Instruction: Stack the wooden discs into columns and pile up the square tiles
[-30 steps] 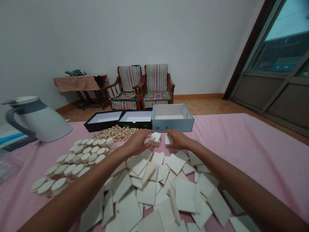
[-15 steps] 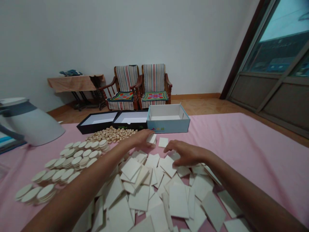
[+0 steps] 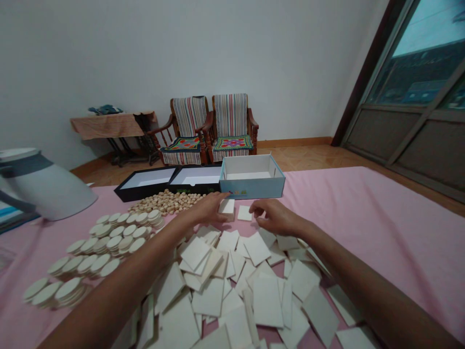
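Note:
My left hand (image 3: 210, 208) is closed around a small stack of square wooden tiles (image 3: 227, 207), fingers at its far side and thumb at its near side. Just right of that stack a single square tile (image 3: 244, 213) lies flat on the pink cloth. The curled fingers of my right hand (image 3: 272, 216) touch this tile's right edge; the thumb is partly hidden. Below both hands spreads a loose heap of pale square tiles (image 3: 268, 300), overlapping at many angles.
Round wooden discs (image 3: 87, 264) stand in stacked rows at left, with a pile of small wooden pieces (image 3: 165, 201) behind. Two black box trays (image 3: 125, 195) and a light blue box (image 3: 254, 189) line the far side. A grey-white jug (image 3: 54, 189) is far left on the pink cloth (image 3: 381, 213).
My right hand has moved away from the heap, up to the single tile, and its fingers have curled in. My left hand stays at the stack.

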A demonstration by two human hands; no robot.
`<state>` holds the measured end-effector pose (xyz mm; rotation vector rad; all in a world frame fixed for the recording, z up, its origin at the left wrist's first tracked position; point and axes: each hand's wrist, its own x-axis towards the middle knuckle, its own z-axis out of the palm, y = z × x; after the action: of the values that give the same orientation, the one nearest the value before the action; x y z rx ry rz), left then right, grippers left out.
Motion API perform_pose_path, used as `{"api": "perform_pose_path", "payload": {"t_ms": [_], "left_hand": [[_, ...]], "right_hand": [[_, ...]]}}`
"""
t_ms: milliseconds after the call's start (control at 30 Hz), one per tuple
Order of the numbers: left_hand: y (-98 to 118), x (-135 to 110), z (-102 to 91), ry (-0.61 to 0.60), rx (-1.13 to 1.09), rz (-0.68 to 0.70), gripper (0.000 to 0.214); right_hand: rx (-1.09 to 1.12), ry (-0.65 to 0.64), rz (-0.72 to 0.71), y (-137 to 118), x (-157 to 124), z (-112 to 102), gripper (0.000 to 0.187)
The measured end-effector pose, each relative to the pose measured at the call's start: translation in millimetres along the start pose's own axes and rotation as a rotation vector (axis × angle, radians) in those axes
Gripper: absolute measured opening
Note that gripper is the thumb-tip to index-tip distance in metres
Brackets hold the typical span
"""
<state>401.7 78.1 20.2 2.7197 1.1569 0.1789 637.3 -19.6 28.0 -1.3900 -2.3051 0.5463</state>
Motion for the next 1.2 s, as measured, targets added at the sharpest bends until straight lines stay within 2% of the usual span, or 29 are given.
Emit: {"api": "perform_pose_path", "payload": {"t_ms": [67, 133, 233, 333, 433, 500, 600, 667, 767, 867, 1067, 1200], "left_hand": [[-2, -10, -6.3, 0.023, -0.02, -0.02, 0.082], [-4, -21, -11.6, 0.044, -0.053, -0.024, 0.077], [-8, -36, -15.1, 0.097, -0.137, -0.079, 0.06], [-10, -45, -11.0, 0.144, -0.311, -0.167, 0.046], [-9, -46, -0.5, 0.154, -0.47, -0.189, 0.041], [-8, -44, 7.7, 0.166, -0.528, -0.198, 0.044], [-5, -39, 18.4, 0.162, -0.616, -0.219, 0.053], [-3, -36, 23.4, 0.134, -0.664, -0.221, 0.058], [0, -34, 28.4, 0.118, -0.679, -0.204, 0.062], [1, -34, 31.8, 0.129, -0.67, -0.188, 0.065], [1, -33, 34.6, 0.134, -0.707, -0.189, 0.067], [3, -34, 34.0, 0.145, -0.694, -0.188, 0.062]], "right_hand": [[0.028, -0.125, -0.044, -1, -1, -7, 0.038], [0.031, -0.29, -0.135, -5, -7, -11, 0.056], [-0.037, -0.386, -0.192, -13, -21, -6, 0.071], [-0.133, -0.357, -0.18, -18, -28, 2, 0.063], [-0.129, -0.287, -0.18, -11, -21, 4, 0.052], [-0.078, -0.188, -0.177, -1, -8, 4, 0.051], [-0.077, 0.019, -0.095, 17, 19, 10, 0.052], [-0.108, 0.069, -0.009, 25, 37, 18, 0.054], [-0.151, 0.021, 0.053, 34, 54, 32, 0.061], [-0.17, -0.01, 0.086, 39, 58, 41, 0.068], [-0.18, -0.034, 0.092, 43, 59, 44, 0.053], [-0.168, -0.051, 0.074, 39, 63, 46, 0.06]]}}
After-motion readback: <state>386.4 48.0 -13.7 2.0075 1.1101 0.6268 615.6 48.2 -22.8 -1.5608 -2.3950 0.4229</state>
